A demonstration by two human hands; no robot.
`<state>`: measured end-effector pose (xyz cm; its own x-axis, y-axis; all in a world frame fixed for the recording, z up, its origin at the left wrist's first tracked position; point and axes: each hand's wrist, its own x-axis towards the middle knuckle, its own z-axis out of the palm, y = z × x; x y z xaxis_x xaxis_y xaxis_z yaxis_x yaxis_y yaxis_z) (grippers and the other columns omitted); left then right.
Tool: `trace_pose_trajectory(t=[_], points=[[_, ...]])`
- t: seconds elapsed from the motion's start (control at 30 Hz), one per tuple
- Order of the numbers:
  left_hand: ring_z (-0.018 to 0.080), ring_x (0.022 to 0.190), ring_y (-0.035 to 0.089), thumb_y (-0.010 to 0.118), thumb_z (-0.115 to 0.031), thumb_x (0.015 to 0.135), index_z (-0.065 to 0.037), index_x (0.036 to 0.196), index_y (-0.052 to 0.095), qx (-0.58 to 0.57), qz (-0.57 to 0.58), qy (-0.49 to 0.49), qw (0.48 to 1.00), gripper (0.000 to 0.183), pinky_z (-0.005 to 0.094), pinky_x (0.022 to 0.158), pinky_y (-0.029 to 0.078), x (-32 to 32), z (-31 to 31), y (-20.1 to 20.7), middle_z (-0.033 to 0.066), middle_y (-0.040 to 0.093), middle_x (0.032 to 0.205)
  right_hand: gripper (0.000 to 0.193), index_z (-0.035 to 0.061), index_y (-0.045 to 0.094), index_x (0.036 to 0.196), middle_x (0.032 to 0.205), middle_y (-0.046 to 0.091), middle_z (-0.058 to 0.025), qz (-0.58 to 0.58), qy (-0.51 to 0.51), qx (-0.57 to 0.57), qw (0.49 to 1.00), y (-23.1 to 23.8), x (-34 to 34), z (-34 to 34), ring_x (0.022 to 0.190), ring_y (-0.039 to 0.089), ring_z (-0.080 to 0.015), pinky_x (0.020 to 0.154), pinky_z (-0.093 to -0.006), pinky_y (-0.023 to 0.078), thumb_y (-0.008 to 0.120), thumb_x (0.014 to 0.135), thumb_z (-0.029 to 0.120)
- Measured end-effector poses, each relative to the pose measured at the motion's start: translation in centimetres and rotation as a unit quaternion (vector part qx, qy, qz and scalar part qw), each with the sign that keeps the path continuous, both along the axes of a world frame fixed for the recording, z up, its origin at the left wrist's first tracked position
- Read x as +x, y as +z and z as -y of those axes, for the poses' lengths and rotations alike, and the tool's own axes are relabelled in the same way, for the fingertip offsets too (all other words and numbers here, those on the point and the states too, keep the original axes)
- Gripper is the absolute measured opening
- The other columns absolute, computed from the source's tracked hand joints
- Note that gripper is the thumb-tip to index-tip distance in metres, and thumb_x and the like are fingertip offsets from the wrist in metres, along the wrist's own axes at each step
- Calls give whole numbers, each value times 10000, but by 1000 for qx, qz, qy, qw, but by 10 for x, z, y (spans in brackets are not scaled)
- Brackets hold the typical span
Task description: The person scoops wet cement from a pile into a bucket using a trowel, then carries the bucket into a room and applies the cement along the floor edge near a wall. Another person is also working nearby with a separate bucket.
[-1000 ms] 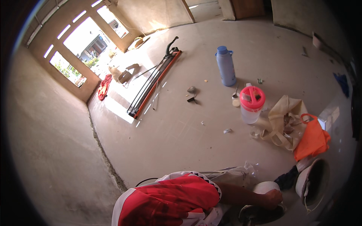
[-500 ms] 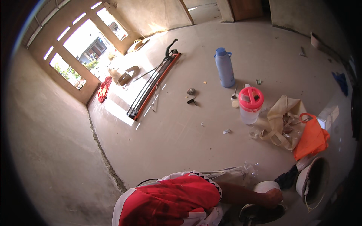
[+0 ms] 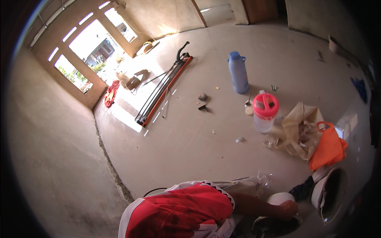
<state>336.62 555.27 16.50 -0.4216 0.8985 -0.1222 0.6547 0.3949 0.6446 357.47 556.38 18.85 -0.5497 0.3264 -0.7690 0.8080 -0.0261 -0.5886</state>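
**Bare concrete room, hand at lower right**

Concrete floor [image 3: 190, 146] spreads wide and open from centre frame to the doorway [image 3: 85, 55] at upper left. At the lower right edge, one hand [image 3: 287, 209], side unclear, rests clenched on a white roll [image 3: 279, 198], beside a white bucket [image 3: 323, 194].

Blue flask [image 3: 238, 72], red-lidded clear jug [image 3: 265, 112], orange bag [image 3: 329, 146], red/white sleeve [image 3: 180, 209].

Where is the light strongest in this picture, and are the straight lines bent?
Head view: the window is blown out white, throwing a bright patch on the floor; the long tile cutter stays sharp; wall edges curve toward the dark fisheye rim.
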Motion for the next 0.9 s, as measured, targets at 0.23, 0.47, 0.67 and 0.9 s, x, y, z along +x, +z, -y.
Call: trace_pose_trajectory(t=[0.23, 0.47, 0.67, 0.9], points=[[312, 844, 705, 652, -146, 708, -31, 799, 727, -16, 3, 8, 1000, 164, 391, 751, 573, -4, -3, -10, 176, 707, 868, 733, 9, 485, 1382, 716, 510, -122, -11, 17, 2, 1000, -6, -9, -5, 594, 423, -186, 505, -361, 359, 649, 882, 518], [305, 877, 704, 659, -128, 698, -27, 794, 731, -27, -2, 11, 1000, 157, 390, 787, 566, -6, -6, -16, 174, 710, 880, 730, 10, 485, 1383, 718, 511, -117, -13, 28, 2, 1000, -9, -16, -9, 596, 424, -184, 507, -359, 360, 653, 881, 512], [318, 906, 696, 647, -123, 695, -17, 809, 728, -14, 8, 25, 1000, 176, 394, 821, 555, -10, 5, -5, 180, 707, 892, 728, 11, 485, 1384, 720, 513, -113, -17, 25, 2, 1000, -12, -14, -9, 597, 425, -182, 508, -356, 361, 657, 880, 507], [332, 905, 693, 629, -117, 690, -7, 808, 723, -11, 7, 21, 1000, 186, 406, 825, 550, -9, 9, 9, 191, 703, 886, 726, 12, 485, 1386, 722, 514, -108, -23, 14, 1, 1000, -14, -9, -7, 599, 426, -180, 509, -354, 362, 661, 880, 501]])
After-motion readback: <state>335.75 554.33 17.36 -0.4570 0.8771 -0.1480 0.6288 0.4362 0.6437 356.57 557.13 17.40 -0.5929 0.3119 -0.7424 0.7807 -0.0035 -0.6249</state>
